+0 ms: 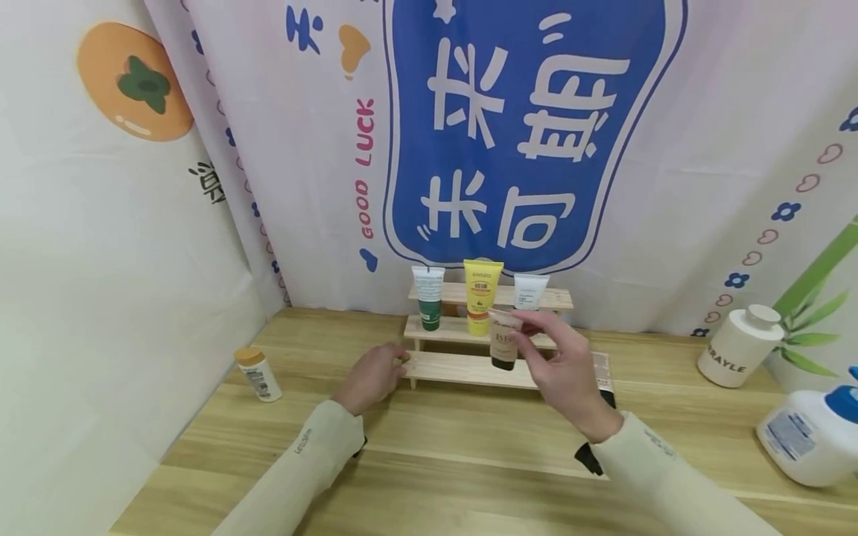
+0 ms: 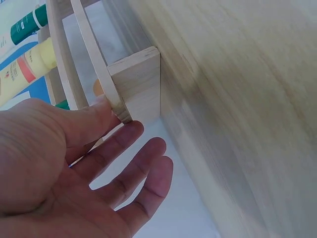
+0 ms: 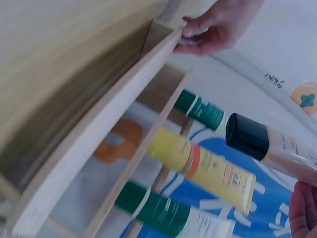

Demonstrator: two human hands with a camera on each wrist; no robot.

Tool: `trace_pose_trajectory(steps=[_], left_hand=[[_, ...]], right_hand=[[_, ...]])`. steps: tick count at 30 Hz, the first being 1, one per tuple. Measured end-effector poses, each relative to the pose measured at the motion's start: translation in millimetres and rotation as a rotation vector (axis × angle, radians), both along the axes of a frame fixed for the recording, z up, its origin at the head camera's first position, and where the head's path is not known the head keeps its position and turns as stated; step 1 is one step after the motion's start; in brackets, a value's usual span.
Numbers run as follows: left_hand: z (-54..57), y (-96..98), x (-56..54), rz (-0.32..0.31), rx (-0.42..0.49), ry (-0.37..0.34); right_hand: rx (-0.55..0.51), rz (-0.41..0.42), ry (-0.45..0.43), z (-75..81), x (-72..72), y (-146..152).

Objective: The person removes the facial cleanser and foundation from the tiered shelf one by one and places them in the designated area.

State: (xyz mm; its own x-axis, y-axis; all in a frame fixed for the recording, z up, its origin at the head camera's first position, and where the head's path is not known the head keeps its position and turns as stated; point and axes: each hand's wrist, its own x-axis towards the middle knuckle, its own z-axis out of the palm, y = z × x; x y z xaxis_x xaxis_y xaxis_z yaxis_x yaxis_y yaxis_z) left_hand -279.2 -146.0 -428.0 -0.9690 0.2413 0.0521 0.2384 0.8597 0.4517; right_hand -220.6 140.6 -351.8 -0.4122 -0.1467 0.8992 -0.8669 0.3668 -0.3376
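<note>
My right hand (image 1: 563,365) pinches a beige BB cream tube (image 1: 504,339) by its upper part. The tube stands nearly upright, black cap down, in front of a tiered wooden rack (image 1: 469,368). In the right wrist view the same tube (image 3: 282,153) appears apart from the shelves. My left hand (image 1: 375,378) is at the rack's left end; in the left wrist view its thumb and forefinger pinch the corner of the lowest shelf (image 2: 116,96). On the middle tier stand a green-and-white tube (image 1: 430,298), a yellow tube (image 1: 481,286) and, partly hidden, a white tube (image 1: 531,289).
A small white bottle with an orange cap (image 1: 258,374) stands at the left of the wooden table (image 1: 462,454). At the right are a white jar (image 1: 737,348) and a white bottle with a blue top (image 1: 804,435). A printed cloth (image 1: 322,186) hangs behind the rack.
</note>
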Motion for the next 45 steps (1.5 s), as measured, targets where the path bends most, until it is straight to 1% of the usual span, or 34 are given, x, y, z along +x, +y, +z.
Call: trace_pose_trajectory(steps=[4, 8, 12, 15, 16, 18, 21, 24, 27, 31, 34, 36, 40, 45], left_hand=[[-3.0, -1.0, -1.0, -0.013, 0.004, -0.009], [-5.0, -1.5, -0.6, -0.008, 0.009, -0.015], [-5.1, -1.9, -0.4, 0.0, 0.006, -0.016], [-5.0, -2.7, -0.4, 0.0, -0.005, -0.003], [-5.1, -3.2, -0.4, -0.003, -0.008, 0.002], [-5.1, -3.5, -0.6, -0.001, -0.008, 0.003], [-5.4, -3.5, -1.0, 0.002, -0.001, -0.005], [-5.4, -3.2, -1.3, 0.0, 0.002, -0.005], [-5.6, -3.1, -1.5, -0.005, 0.001, 0.008], [-6.3, -3.4, -1.7, -0.013, 0.004, 0.024], [-5.1, -3.1, -0.7, -0.023, 0.009, 0.03], [-3.9, -3.0, 0.3, -0.03, 0.011, 0.036], [-2.3, -2.8, 1.6, -0.032, 0.012, 0.044], [-2.5, -2.6, 2.1, -0.024, 0.012, 0.04]], right_hand=[[-0.01, -0.059, -0.005, -0.1, -2.1, 21.4], [-0.01, -0.137, -0.055, -9.7, -9.5, 50.6], [0.01, -0.265, -0.116, -20.2, -15.1, 80.7], [0.033, -0.373, -0.192, -26.2, -18.1, 101.1], [0.044, -0.407, -0.23, -27.9, -19.1, 107.7], [0.075, -0.458, -0.319, -31.0, -21.1, 120.1], [0.144, -0.51, -0.476, -36.2, -24.5, 139.2], [0.218, -0.524, -0.62, -42.8, -28.8, 158.8], [0.268, -0.521, -0.73, -52.0, -35.4, 180.2], [0.297, -0.513, -0.906, -65.3, -44.3, 203.3], [0.304, -0.503, -1.027, -73.2, -50.8, 211.7], [0.308, -0.498, -1.069, -78.0, -56.7, 213.7], [0.321, -0.494, -1.089, -85.4, -67.4, 211.8], [0.302, -0.462, -1.134, -91.8, -74.3, 205.3]])
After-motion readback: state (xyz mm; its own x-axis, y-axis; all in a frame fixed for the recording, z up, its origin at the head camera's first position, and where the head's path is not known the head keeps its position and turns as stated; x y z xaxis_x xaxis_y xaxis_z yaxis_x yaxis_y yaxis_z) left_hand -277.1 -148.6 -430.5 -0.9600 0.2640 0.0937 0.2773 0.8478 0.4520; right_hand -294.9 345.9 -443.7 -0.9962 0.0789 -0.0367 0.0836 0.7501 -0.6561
